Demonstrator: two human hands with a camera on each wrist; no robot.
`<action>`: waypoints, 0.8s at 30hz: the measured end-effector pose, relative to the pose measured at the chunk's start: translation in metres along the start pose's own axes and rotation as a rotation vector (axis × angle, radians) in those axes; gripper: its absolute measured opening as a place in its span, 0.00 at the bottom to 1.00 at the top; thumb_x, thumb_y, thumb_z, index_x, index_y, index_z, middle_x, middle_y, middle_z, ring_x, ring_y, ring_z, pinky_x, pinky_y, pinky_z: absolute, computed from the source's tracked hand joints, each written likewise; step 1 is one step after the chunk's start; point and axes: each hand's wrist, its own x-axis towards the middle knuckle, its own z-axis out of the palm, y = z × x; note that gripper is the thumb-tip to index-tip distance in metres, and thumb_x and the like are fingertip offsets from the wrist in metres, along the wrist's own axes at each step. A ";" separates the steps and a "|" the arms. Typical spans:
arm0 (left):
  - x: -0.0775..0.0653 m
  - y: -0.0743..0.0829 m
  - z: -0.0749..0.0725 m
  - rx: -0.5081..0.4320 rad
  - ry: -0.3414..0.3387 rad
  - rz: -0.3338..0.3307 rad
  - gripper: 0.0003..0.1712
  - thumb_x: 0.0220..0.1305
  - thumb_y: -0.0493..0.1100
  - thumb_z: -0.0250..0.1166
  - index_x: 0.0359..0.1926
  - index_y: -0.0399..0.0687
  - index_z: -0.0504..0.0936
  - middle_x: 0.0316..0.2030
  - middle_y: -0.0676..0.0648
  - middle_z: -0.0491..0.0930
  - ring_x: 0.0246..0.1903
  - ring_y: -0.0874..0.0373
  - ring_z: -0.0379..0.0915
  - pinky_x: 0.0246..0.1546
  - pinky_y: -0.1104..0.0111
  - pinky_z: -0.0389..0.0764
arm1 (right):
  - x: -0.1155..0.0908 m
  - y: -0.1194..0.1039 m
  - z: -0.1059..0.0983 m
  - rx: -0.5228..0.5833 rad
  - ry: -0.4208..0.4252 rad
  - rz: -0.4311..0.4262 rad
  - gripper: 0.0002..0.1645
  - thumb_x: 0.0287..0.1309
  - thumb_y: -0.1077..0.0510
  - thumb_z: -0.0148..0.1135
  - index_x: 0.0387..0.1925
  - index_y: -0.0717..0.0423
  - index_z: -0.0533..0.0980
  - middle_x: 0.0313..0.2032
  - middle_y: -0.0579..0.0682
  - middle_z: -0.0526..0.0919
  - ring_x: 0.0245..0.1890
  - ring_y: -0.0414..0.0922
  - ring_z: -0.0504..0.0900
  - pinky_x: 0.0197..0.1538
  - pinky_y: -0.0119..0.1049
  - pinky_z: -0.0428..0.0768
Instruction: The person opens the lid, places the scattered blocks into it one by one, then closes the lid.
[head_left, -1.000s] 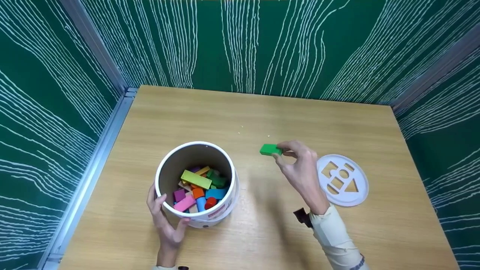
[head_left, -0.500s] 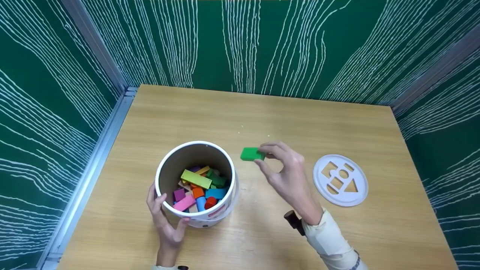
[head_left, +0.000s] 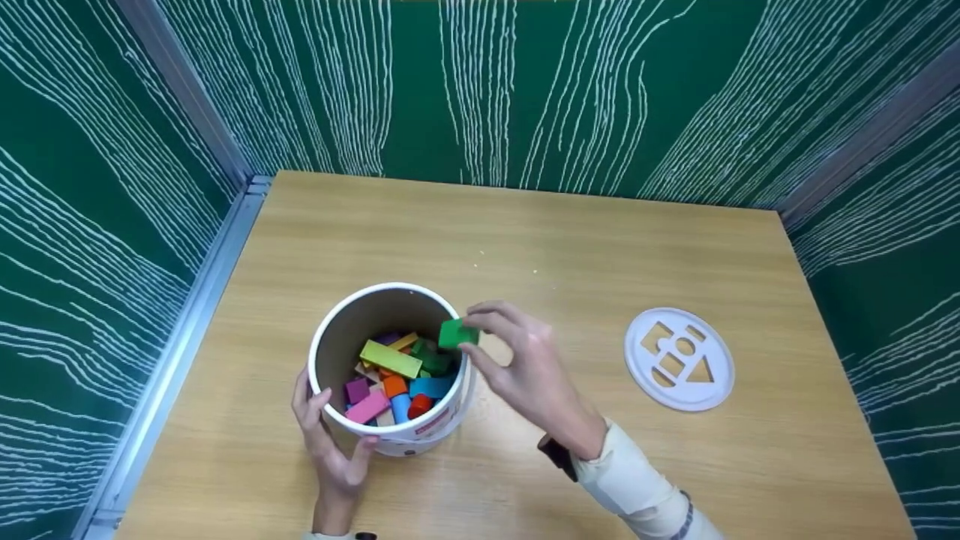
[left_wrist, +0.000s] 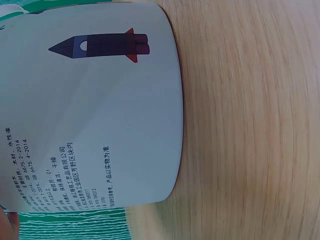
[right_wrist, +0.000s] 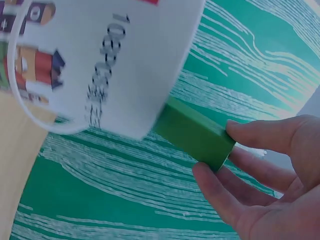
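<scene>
Between the thumb and fingertips of my right hand (head_left: pixel 525 367) is a green rectangular block (head_left: pixel 454 334), pinched by one end. Its free end reaches over the right rim of a white bucket (head_left: pixel 324 330), and in the right wrist view the block (right_wrist: pixel 192 134) partly passes behind the bucket wall. Wooden blocks of many colours lie inside, among them a long lime-green block (head_left: pixel 391 358), a pink block (head_left: pixel 367 406) and a red cylinder (head_left: pixel 420 406). My left hand (head_left: pixel 334 457) holds the bucket at its near left side, fingers and thumb spread around the wall just below the rim.
A white round lid (head_left: pixel 637 364) with shaped cutouts lies on the wooden table (head_left: pixel 600 247) to the right. A few tiny white specks dot the table behind the bucket. Green panels (head_left: pixel 420 90) with white lines stand around the back and sides.
My right hand has moved left with the green block, from over the table beside the lid to the bucket's right rim. My left hand and the bucket stay in place.
</scene>
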 end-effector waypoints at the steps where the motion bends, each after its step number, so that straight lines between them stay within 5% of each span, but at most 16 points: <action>1: 0.000 0.000 0.000 -0.002 -0.001 -0.001 0.39 0.48 0.60 0.60 0.50 0.35 0.60 0.59 0.28 0.49 0.59 0.40 0.48 0.54 0.43 0.55 | 0.000 -0.001 0.003 0.002 -0.018 -0.002 0.13 0.49 0.56 0.62 0.39 0.53 0.78 0.43 0.45 0.76 0.44 0.38 0.74 0.48 0.29 0.74; 12: 0.001 -0.003 0.001 -0.047 0.012 0.047 0.40 0.48 0.59 0.62 0.49 0.31 0.60 0.58 0.25 0.49 0.58 0.36 0.49 0.58 0.52 0.57 | -0.003 0.001 0.034 -0.011 -0.111 -0.035 0.12 0.49 0.56 0.63 0.38 0.53 0.78 0.42 0.46 0.76 0.43 0.39 0.70 0.46 0.25 0.74; 24: 0.000 -0.003 0.000 -0.039 0.001 0.025 0.41 0.48 0.59 0.62 0.50 0.31 0.59 0.59 0.27 0.49 0.59 0.36 0.47 0.58 0.50 0.56 | -0.013 0.011 0.032 0.039 0.024 0.030 0.07 0.46 0.60 0.64 0.32 0.49 0.79 0.39 0.41 0.74 0.43 0.35 0.68 0.46 0.27 0.74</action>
